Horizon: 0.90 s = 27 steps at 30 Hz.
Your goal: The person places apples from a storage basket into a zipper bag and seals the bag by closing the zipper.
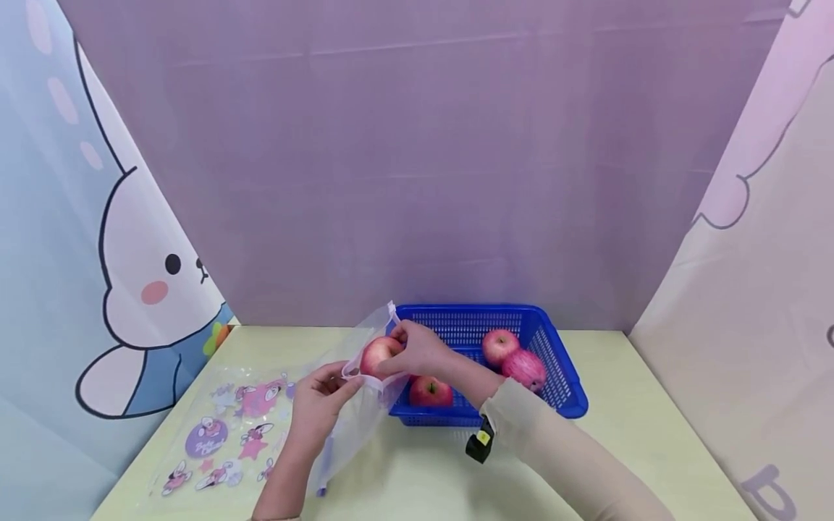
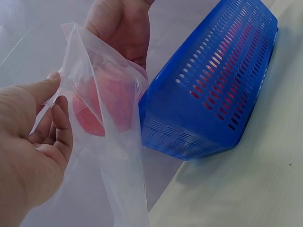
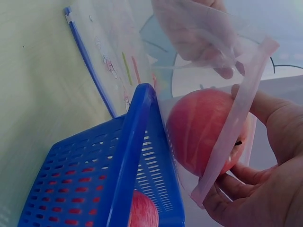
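Right hand (image 1: 422,350) grasps a smooth, round red apple (image 1: 380,354) at the mouth of a thin clear bag (image 1: 365,405); the left hand (image 1: 317,402) pinches the bag's near rim, holding it open. The bag's long axis runs down toward the table (image 1: 430,470), just left of the perforated blue plastic basket (image 1: 567,383), which holds three more apples.

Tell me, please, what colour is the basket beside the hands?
The basket is blue, with slotted walls; the left wrist view shows it best.
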Each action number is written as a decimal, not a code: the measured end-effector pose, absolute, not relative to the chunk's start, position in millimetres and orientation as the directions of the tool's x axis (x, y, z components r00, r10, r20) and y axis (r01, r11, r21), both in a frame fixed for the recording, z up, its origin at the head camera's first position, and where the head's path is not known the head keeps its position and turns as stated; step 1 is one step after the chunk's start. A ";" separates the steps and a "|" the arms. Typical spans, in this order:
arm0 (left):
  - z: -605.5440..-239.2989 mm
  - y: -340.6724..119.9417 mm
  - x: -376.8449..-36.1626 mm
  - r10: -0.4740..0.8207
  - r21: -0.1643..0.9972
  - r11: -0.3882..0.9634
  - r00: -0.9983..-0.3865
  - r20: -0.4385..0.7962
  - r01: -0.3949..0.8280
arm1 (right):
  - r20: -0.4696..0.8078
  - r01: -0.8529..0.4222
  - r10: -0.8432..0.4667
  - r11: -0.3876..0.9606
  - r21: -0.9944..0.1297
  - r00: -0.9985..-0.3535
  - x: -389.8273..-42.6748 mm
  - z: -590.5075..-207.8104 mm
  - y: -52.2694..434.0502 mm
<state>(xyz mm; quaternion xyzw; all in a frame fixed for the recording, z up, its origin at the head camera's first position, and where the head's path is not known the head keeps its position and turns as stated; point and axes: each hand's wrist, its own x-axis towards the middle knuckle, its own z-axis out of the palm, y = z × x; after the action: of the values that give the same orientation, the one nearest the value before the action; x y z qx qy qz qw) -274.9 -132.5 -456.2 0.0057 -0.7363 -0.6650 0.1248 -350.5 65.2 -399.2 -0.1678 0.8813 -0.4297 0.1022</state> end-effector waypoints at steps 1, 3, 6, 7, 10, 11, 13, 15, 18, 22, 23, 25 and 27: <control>-455.9 -133.0 -275.2 -0.172 0.981 0.113 -0.969 0.176 0.158 | -0.036 -0.207 -0.385 0.570 -0.795 -0.922 -350.2 -398.7 64.8; -455.9 -133.9 -275.9 -0.171 0.980 0.112 -0.969 0.180 0.162 | -0.027 -0.209 -0.387 0.554 -0.806 -0.922 -350.4 -398.6 64.3; -456.6 -134.8 -276.7 -0.177 0.979 0.109 -0.966 0.190 0.173 | -0.029 -0.194 -0.387 0.523 -0.830 -0.921 -351.1 -399.5 64.4; -456.8 -135.1 -276.9 -0.180 0.979 0.106 -0.964 0.193 0.176 | -0.030 -0.185 -0.386 0.506 -0.842 -0.922 -351.5 -399.7 64.7; -457.2 -135.6 -277.2 -0.188 0.978 0.098 -0.962 0.200 0.184 | -0.028 -0.163 -0.370 0.473 -0.866 -0.929 -353.3 -399.5 66.4; -457.0 -135.8 -277.4 -0.188 0.978 0.095 -0.961 0.201 0.185 | -0.028 -0.153 -0.358 0.469 -0.870 -0.933 -353.7 -398.7 67.1; -456.5 -135.9 -277.5 -0.189 0.979 0.088 -0.962 0.197 0.183 | -0.022 -0.147 -0.341 0.460 -0.875 -0.940 -354.6 -396.6 69.2; -455.6 -136.2 -277.5 -0.192 0.980 0.088 -0.962 0.195 0.181 | -0.017 -0.145 -0.330 0.459 -0.876 -0.944 -355.2 -394.6 71.7; -454.4 -137.3 -277.0 -0.201 0.981 0.099 -0.962 0.186 0.169 | -0.014 -0.147 -0.329 0.460 -0.876 -0.944 -354.7 -392.5 75.3; -453.5 -139.2 -277.6 -0.211 0.980 0.099 -0.959 0.188 0.171 | -0.009 -0.139 -0.316 0.445 -0.885 -0.949 -356.6 -393.4 80.2; -453.2 -139.8 -277.9 -0.211 0.980 0.097 -0.959 0.189 0.172 | -0.007 -0.137 -0.312 0.437 -0.889 -0.950 -357.2 -393.7 81.7; -452.7 -141.0 -278.0 -0.213 0.983 0.099 -0.961 0.175 0.157 | -0.014 -0.117 -0.301 0.413 -0.903 -0.954 -358.7 -394.4 85.4; -451.9 -142.7 -277.4 -0.220 0.985 0.103 -0.963 0.157 0.137 | -0.022 -0.102 -0.295 0.397 -0.912 -0.955 -359.3 -395.1 90.2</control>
<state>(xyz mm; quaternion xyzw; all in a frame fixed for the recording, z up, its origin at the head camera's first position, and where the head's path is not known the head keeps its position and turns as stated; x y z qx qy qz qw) -277.4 -142.7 -451.9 0.0286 -0.7305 -0.6691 0.1333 -359.3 90.2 -395.1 -0.1195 0.8310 -0.5357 0.0904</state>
